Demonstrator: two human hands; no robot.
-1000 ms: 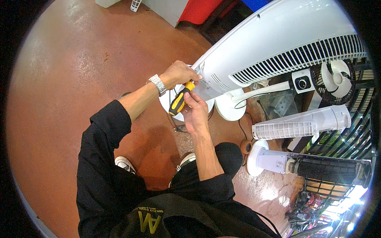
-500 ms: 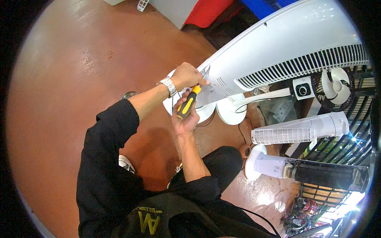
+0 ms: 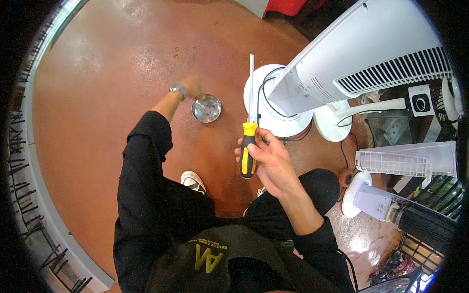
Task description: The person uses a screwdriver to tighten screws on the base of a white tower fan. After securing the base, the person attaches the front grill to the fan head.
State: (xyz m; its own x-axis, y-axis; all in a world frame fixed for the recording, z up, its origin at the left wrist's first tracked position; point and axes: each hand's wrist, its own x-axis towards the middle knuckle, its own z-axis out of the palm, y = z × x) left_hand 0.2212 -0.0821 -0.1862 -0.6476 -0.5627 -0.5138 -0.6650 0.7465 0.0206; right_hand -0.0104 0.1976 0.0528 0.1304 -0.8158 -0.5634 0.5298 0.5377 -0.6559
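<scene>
My right hand (image 3: 273, 163) is wrapped round the handle of a yellow and black screwdriver (image 3: 247, 154), its long shaft pointing away from me. Blurred by motion, my left hand (image 3: 192, 88) hovers at the far left rim of a round metal bowl (image 3: 206, 108) on the floor; its fingers cannot be made out. To the right stands a white tower fan (image 3: 337, 63) on a round base (image 3: 293, 123), with a dark cord looped over the base. Neither hand touches the fan.
On the right are a second round white base with a pole (image 3: 332, 122), a white grille panel (image 3: 395, 161) and an opened tower fan (image 3: 376, 202) with a dark cylinder. Cords trail on the red-brown floor (image 3: 122, 73). Black railings line the far left.
My left hand has left the tower fan and moved left to the metal bowl. My right hand has drawn the screwdriver away from the fan toward me.
</scene>
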